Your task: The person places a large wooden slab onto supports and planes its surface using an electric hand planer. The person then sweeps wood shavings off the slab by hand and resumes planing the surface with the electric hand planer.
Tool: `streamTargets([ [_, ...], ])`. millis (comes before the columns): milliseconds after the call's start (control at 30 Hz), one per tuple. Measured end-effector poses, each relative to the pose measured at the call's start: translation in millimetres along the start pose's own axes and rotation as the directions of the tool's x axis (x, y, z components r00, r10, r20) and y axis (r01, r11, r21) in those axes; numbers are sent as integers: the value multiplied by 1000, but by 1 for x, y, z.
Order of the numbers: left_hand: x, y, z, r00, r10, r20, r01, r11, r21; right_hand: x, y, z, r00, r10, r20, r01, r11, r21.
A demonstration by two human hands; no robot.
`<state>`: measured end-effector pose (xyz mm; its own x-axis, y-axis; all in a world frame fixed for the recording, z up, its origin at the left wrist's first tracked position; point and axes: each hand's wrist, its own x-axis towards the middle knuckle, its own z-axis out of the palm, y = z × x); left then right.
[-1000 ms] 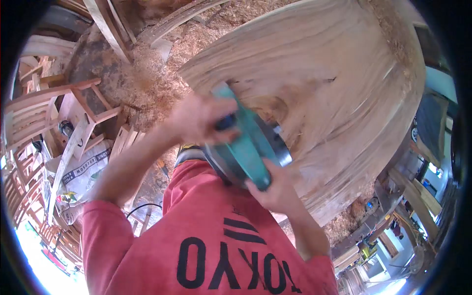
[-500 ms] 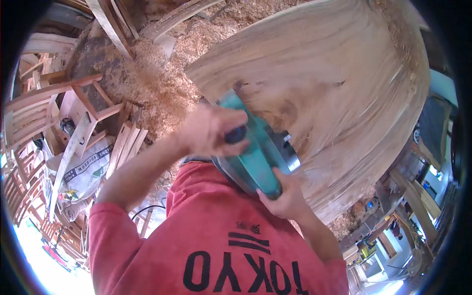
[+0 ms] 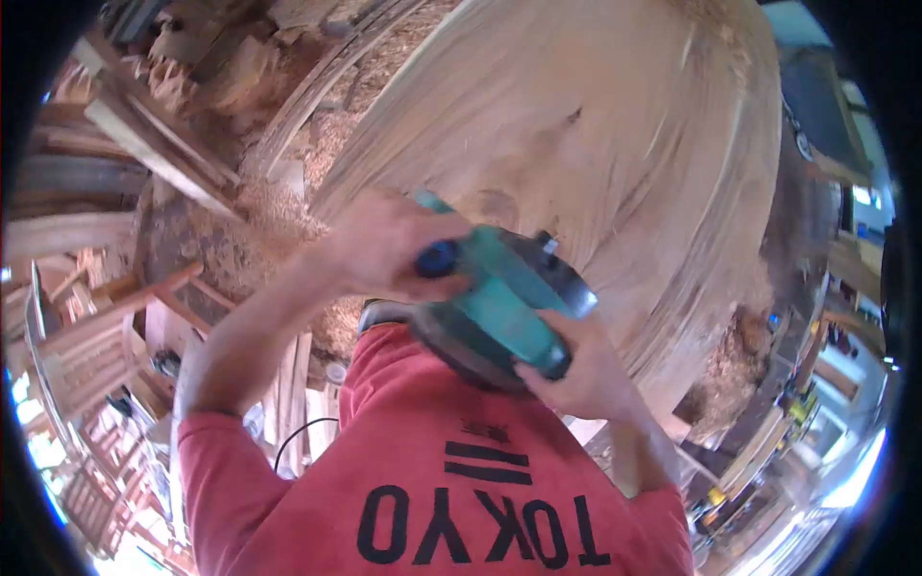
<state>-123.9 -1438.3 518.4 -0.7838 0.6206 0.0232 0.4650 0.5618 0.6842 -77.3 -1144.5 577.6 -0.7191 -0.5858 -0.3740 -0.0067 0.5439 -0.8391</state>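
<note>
L hand (image 3: 394,235) curled round the blue knob (image 3: 437,259), R hand (image 3: 591,360) clasping the rear of the green power tool (image 3: 501,305) btwn red shirt (image 3: 336,490) & wood slab (image 3: 615,163), so a wobble prob. risks gouging slab or snagging shirt.

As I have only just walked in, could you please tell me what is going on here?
A person in a red shirt is holding a green power tool, possibly a planer, at the near side of a large wooden slab. The left hand grips its dark blue knob, and the right hand grips the handle. Whether the tool touches the slab is hidden. Wood shavings lie beside the slab.
</note>
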Motion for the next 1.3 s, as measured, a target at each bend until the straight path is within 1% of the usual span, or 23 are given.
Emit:
streamTargets([
  [67,35,-2,33,999,9,39,-8,999,-34,-20,1,-1,968,218,-124,-225,974,-40],
  [100,55,-7,54,998,42,-50,-46,995,-85,-26,0,2,927,324,-187,-338,940,-45],
  [133,75,-8,69,989,72,-132,-90,986,-139,-29,-1,10,863,403,-305,-403,913,66],
  [200,117,7,77,999,-41,-11,39,993,-112,-32,-3,34,650,573,-500,-477,819,318],
  [300,148,9,60,964,244,104,-207,936,-284,-35,-17,84,344,717,-606,-328,697,638],
  [333,154,-6,54,955,240,174,-162,915,-370,-32,-25,97,237,764,-600,-238,645,726],
  [367,154,-29,49,937,234,261,-97,889,-448,-31,-35,112,209,739,-641,-116,669,734],
  [400,149,-51,42,906,234,353,-25,862,-507,-31,-53,128,112,787,-607,-73,616,785],
  [433,145,-79,32,887,301,351,-206,937,-283,-28,-67,144,22,817,-577,-7,577,817],
  [467,145,-108,29,872,352,341,-329,936,-126,-26,-80,159,-64,838,-542,67,546,835],
  [500,144,-136,25,854,402,330,-437,899,37,-28,-88,178,-102,871,-481,102,491,865],
  [533,142,-159,27,850,427,310,-479,870,115,-24,-98,193,-155,874,-460,137,480,867],
  [600,135,-173,19,792,430,433,-556,802,220,-13,-117,229,-256,880,-400,203,453,868],
  [633,132,-177,18,764,422,489,-591,761,267,-10,-121,252,-278,887,-370,272,442,855],
  [767,136,-184,29,754,436,491,-599,764,241,23,-128,315,-497,851,-170,428,411,805],
  [867,136,-182,29,697,448,560,-656,714,245,54,-134,343,-576,817,17,585,397,707],
  [933,137,-174,25,623,442,646,-716,655,243,77,-135,366,-581,802,140,723,430,540],
  [1000,143,-175,29,506,541,672,-827,526,199,107,-137,381,-556,785,272,823,475,312],
  [1033,145,-174,34,442,586,679,-871,460,170,120,-132,407,-520,803,292,853,474,217],
  [1133,157,-137,76,244,672,699,-914,401,-67,161,-125,432,-429,837,339,860,493,-129],
  [1200,152,-104,92,288,646,707,-912,409,-2,184,-117,437,-374,864,338,844,468,-263],
  [1267,144,-100,98,311,623,718,-903,430,18,206,-107,445,-297,879,374,825,433,-363],
  [1300,145,-102,97,304,628,716,-904,427,9,221,-94,456,-323,873,367,820,451,-353],
])
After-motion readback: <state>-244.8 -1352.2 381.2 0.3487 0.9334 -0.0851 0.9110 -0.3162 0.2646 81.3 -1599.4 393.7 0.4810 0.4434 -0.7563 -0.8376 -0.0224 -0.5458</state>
